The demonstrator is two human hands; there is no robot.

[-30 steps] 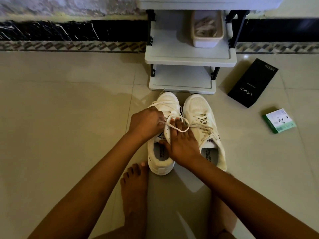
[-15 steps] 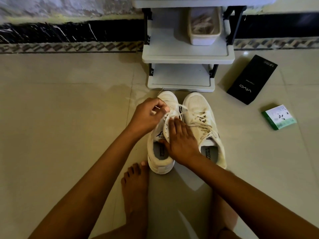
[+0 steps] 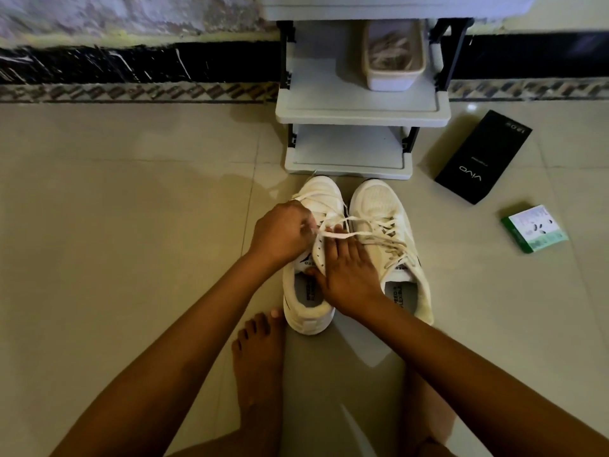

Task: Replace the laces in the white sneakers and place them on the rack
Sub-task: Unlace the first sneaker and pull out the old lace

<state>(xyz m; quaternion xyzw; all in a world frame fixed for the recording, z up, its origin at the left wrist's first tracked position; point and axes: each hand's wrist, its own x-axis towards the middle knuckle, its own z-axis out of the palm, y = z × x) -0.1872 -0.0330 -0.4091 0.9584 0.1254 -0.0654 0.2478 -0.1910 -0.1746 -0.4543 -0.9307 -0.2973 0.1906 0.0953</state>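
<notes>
Left hand [image 3: 283,232] pinches the lace [image 3: 333,235] — pull it evenly while the flat right hand [image 3: 346,275] steadies the left sneaker [image 3: 311,258].

Left of the two sneakers [image 3: 356,245] the floor [image 3: 131,225] lies open. Far side, the rack [image 3: 359,112] stands just beyond their toes, a tub [image 3: 392,65] filling the shelf's right half. Right, a black box [image 3: 482,156] and green packet [image 3: 534,229] interrupt the floor.

Left hand [image 3: 283,234]: fingers curled, pinching something thin, forearm extended forward.
Right hand [image 3: 346,272]: palm down, fingers straight, pressing flat.
</notes>
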